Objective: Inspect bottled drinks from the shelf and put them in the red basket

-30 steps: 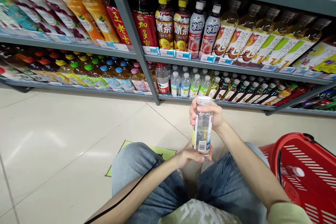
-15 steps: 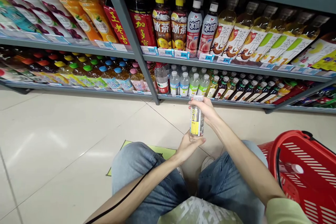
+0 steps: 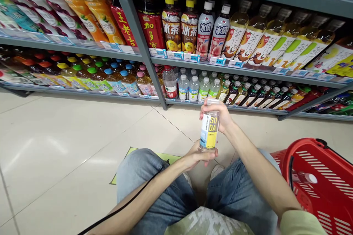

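I hold a small clear soda bottle (image 3: 209, 130) upright in front of me, its yellow and white label reading SODA turned my way. My right hand (image 3: 220, 114) is closed round its neck and white cap from the right. My left hand (image 3: 197, 156) cups the bottle's base from below with the fingers curled against it. I am crouched, with my jeans-clad knees (image 3: 154, 176) below the bottle.
Grey store shelves (image 3: 154, 60) full of bottled drinks run across the back, with price tags along their edges. A red shopping basket (image 3: 322, 180) stands on the tiled floor at my right, with a bottle inside. A green floor sticker (image 3: 129, 154) lies under my knees.
The bottle has been turned about its axis between my hands: first the back label faced me, then the side, now the front with SODA. Both hands kept their hold.
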{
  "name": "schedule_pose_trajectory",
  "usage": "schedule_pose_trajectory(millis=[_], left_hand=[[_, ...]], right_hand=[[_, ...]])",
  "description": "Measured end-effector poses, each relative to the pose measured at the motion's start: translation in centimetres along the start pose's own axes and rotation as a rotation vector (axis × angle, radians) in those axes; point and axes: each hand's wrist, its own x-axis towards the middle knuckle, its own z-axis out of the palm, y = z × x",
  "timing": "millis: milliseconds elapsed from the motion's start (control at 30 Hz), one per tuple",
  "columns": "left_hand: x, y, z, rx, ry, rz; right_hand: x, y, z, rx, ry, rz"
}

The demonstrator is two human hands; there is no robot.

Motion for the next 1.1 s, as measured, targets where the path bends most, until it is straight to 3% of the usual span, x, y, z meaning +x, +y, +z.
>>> schedule_pose_trajectory(millis=[300, 733, 967, 1100], left_hand=[[0.1, -0.4, 1.2, -0.100, 0.075, -0.046], [0.2, -0.8, 0.6, -0.026, 0.048, -0.018], [0.4, -0.6, 0.8, 0.016, 0.034, -0.009], [0.6, -0.7, 0.7, 0.080, 0.080, -0.023]], right_hand=[[0.8, 0.5, -0.3, -0.061, 0.171, 0.134], [-0.7, -0.5, 0.8, -0.148, -0.182, 0.022], [-0.5, -0.2, 0.1, -0.128, -0.123, -0.005], [-0.4, -0.5, -0.1, -0.172, -0.190, 0.020]])
